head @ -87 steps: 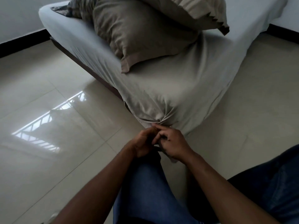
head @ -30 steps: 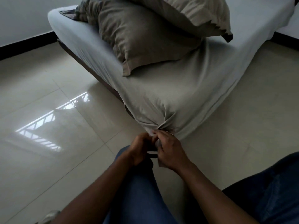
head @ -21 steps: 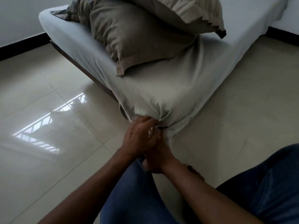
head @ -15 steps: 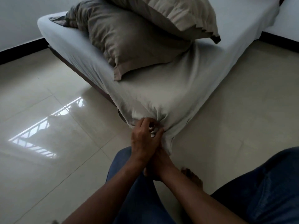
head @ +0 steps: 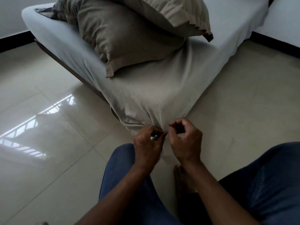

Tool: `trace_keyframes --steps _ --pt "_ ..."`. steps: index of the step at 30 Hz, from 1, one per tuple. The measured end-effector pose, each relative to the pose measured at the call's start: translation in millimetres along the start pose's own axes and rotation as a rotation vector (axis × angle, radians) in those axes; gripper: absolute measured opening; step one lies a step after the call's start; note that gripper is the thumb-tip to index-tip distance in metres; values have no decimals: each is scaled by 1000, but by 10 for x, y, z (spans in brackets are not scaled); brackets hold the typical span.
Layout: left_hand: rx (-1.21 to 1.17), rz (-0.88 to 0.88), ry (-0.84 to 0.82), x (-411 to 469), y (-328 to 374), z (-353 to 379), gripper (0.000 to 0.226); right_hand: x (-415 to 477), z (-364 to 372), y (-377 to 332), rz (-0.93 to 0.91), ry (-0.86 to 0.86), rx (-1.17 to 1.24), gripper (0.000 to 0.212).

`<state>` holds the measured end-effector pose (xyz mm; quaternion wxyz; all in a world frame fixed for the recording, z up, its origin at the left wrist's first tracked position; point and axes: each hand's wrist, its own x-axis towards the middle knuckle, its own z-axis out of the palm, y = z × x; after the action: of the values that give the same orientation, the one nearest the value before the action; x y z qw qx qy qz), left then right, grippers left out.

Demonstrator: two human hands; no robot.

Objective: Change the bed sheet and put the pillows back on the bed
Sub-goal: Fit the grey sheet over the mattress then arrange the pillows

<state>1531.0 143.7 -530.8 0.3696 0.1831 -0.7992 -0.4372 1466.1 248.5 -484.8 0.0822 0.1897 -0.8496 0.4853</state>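
A grey-beige bed sheet [head: 155,88] covers the low mattress, whose near corner points toward me. The sheet is bunched into folds at that corner. My left hand [head: 148,147] pinches the gathered sheet fabric just below the corner. My right hand [head: 186,143] is beside it with fingers curled, thumb and forefinger pinching the same bunch. Two taupe pillows lie on the bed: a lower pillow [head: 123,38] and an upper pillow [head: 175,12] stacked on it.
I crouch on a glossy tiled floor [head: 48,127], my jeans-clad knees [head: 121,176] and a bare foot [head: 183,177] just under my hands. A dark bed frame edge [head: 68,69] shows on the left side. Walls with black skirting stand behind the bed.
My hands had been stacked, left over right, pressing into the corner folds; now they sit side by side, both pinching the bunched sheet. The view shifted slightly.
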Motion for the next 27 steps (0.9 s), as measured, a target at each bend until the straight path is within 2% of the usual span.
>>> trace_keyframes --steps 2,5,8,10,12,14,17,23,25,27 --pt "8 -4 22 -38 72 35 15 81 -31 -123 -2 -37 0 21" --pt "-55 -23 67 -87 120 80 16 154 -42 -209 19 -161 -236 43" --pt "-109 -42 51 -110 119 103 16 200 -45 -187 -40 -189 -418 29" --pt "-148 -26 12 -76 120 87 16 212 -55 -183 -122 -188 -441 18" --pt "-221 14 -57 0 84 23 13 200 -88 -190 -180 -174 -427 16" --pt "-374 -22 -116 53 73 -68 10 161 -119 -165 -205 -166 -402 17" --pt "-613 -254 -91 102 50 -78 27 79 -134 -92 -229 -158 -359 21" --pt "-903 -784 -164 144 176 44 30 67 -99 -43 -335 -182 -304 21" --pt "-984 -896 -228 182 222 34 30 40 2 -8 -344 -219 -297 20" --pt "-1069 -938 -284 249 150 26 43 48 140 13 -347 -249 -303 21"
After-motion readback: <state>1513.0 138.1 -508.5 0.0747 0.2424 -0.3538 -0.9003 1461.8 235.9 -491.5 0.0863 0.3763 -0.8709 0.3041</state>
